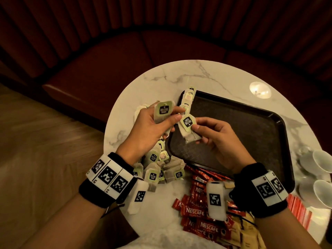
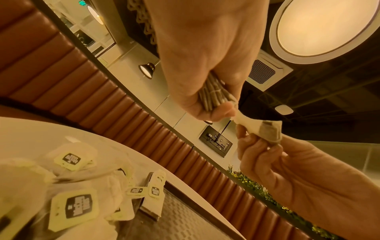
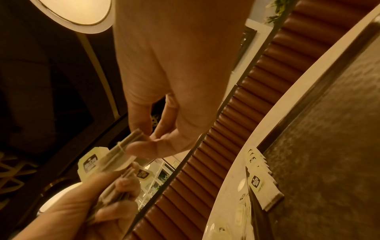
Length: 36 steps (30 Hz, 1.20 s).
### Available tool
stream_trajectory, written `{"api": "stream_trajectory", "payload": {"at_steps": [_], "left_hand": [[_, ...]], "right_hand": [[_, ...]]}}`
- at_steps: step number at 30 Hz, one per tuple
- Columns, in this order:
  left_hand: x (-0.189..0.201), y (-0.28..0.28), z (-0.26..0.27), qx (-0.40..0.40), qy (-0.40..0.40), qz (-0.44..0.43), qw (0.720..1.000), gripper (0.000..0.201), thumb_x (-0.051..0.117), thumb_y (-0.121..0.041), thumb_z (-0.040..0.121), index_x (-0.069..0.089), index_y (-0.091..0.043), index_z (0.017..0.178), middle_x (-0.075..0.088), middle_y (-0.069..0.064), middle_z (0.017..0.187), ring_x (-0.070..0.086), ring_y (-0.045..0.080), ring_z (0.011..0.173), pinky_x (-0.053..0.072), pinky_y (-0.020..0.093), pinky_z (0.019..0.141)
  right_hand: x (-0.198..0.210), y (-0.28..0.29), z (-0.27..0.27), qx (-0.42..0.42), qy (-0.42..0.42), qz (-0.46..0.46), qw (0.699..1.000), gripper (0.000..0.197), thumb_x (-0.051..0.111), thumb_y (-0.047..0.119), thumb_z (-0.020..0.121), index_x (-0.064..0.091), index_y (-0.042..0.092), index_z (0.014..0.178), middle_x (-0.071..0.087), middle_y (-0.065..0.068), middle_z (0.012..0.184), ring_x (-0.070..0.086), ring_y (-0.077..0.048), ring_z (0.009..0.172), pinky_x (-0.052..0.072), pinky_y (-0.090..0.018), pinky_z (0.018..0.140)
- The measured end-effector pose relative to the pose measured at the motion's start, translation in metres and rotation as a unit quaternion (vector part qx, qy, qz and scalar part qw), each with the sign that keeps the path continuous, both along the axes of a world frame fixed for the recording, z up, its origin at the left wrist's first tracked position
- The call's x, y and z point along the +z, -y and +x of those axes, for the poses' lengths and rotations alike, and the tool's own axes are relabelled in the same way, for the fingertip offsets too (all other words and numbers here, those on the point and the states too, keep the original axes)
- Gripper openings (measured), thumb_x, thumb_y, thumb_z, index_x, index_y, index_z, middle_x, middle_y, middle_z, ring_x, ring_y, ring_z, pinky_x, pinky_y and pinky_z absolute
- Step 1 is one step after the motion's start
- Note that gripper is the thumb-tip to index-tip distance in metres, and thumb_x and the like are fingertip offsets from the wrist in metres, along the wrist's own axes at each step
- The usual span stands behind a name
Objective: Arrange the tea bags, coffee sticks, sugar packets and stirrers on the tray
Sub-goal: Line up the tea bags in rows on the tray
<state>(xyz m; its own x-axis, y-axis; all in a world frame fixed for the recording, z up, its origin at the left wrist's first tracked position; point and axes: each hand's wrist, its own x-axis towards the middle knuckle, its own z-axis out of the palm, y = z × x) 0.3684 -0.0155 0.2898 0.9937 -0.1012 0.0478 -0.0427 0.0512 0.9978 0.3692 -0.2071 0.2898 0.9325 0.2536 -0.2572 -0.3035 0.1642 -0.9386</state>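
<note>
Most of the black tray (image 1: 251,133) lies bare, open to a reach from above; only a row of tea bags (image 1: 187,99) lines its far-left rim. Left of it a loose heap of tea bags (image 1: 158,168) crowds the marble table (image 1: 179,74). Red coffee sticks (image 1: 195,211) block the near edge, white cups (image 1: 319,164) the right

Green-tagged tea bags (image 1: 158,169) heap left of the dark tray (image 1: 251,126); red coffee sticks (image 1: 197,211) lie nearer.
</note>
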Motion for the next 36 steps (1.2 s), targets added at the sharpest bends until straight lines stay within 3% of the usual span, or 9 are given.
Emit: {"api": "stream_trajectory", "payload": {"at_steps": [3,8,12,14,19,23,27,31,36], "left_hand": [[-0.001,0.001,0.001,0.005,0.025,0.024,0.999,0.015,0.066,-0.007,0.089,0.073,-0.016,0.100,0.061,0.008,0.094,0.059,0.010,0.062,0.044,0.019,0.048],[-0.007,-0.001,0.003,0.022,0.065,0.095,0.993,0.010,0.068,-0.015,0.089,0.075,-0.014,0.097,0.055,-0.005,0.090,0.059,0.006,0.066,0.044,0.017,0.055],[-0.011,0.001,0.005,0.029,0.076,0.131,0.988,0.014,0.065,-0.018,0.092,0.073,-0.008,0.097,0.052,-0.007,0.089,0.056,0.000,0.064,0.044,0.013,0.057],[-0.012,0.001,0.006,0.033,0.074,0.139,0.987,0.011,0.063,-0.020,0.094,0.071,-0.013,0.096,0.052,-0.006,0.090,0.057,0.002,0.066,0.045,0.015,0.059],[-0.010,-0.001,0.006,0.019,0.042,0.103,0.994,0.007,0.059,-0.024,0.096,0.065,-0.023,0.092,0.058,0.011,0.089,0.061,0.008,0.066,0.048,0.025,0.056],[-0.007,-0.002,0.006,-0.011,-0.010,0.079,0.997,0.034,0.055,-0.033,0.093,0.059,-0.002,0.105,0.060,0.000,0.073,0.059,0.003,0.057,0.047,0.025,0.054],[-0.008,-0.004,0.006,-0.025,-0.024,0.066,0.997,0.035,0.051,-0.041,0.091,0.061,-0.008,0.100,0.063,0.000,0.068,0.060,0.009,0.059,0.047,0.024,0.054],[-0.011,-0.003,0.006,0.011,-0.032,0.031,0.999,0.026,0.050,-0.031,0.098,0.062,-0.009,0.091,0.063,0.005,0.065,0.059,0.021,0.062,0.047,0.025,0.052],[-0.010,0.000,0.001,0.016,-0.057,0.018,0.998,0.028,0.051,-0.033,0.098,0.066,-0.009,0.097,0.062,0.006,0.067,0.061,0.019,0.064,0.048,0.026,0.052]], "right_hand": [[0.000,-0.001,-0.001,-0.001,-0.025,0.026,0.999,0.027,0.053,-0.005,0.092,0.061,-0.009,0.118,0.074,-0.005,0.087,0.068,-0.005,0.064,0.052,-0.013,0.055],[0.002,-0.001,-0.003,0.005,-0.024,0.036,0.999,0.025,0.048,-0.006,0.095,0.060,-0.007,0.117,0.073,0.002,0.078,0.062,0.001,0.051,0.048,-0.009,0.051],[0.002,-0.002,-0.003,0.015,-0.014,0.023,1.000,0.022,0.050,-0.003,0.094,0.063,-0.002,0.112,0.073,-0.001,0.086,0.066,-0.004,0.063,0.052,-0.014,0.056],[0.001,-0.003,-0.002,0.013,-0.010,0.020,1.000,0.022,0.053,0.001,0.091,0.065,0.001,0.110,0.074,-0.005,0.095,0.068,-0.008,0.073,0.055,-0.016,0.059],[-0.002,-0.002,0.000,0.000,0.015,0.004,1.000,0.026,0.060,0.010,0.084,0.067,0.003,0.108,0.074,-0.006,0.099,0.067,-0.011,0.077,0.055,-0.018,0.062],[-0.002,-0.001,0.001,-0.009,0.028,-0.010,1.000,0.025,0.062,0.013,0.083,0.068,0.006,0.106,0.074,-0.004,0.098,0.067,-0.009,0.080,0.054,-0.017,0.066],[0.000,0.001,0.002,-0.003,0.036,-0.019,0.999,0.024,0.062,0.013,0.083,0.069,0.007,0.105,0.074,-0.002,0.096,0.066,-0.004,0.077,0.051,-0.014,0.063],[-0.001,0.001,0.001,0.004,0.039,-0.021,0.999,0.025,0.063,0.016,0.081,0.069,0.010,0.105,0.074,-0.002,0.099,0.067,-0.010,0.085,0.055,-0.018,0.070],[0.001,-0.002,0.000,-0.021,0.040,0.016,0.999,0.024,0.061,0.012,0.083,0.066,0.005,0.106,0.074,-0.002,0.097,0.068,-0.010,0.084,0.055,-0.018,0.070]]}}
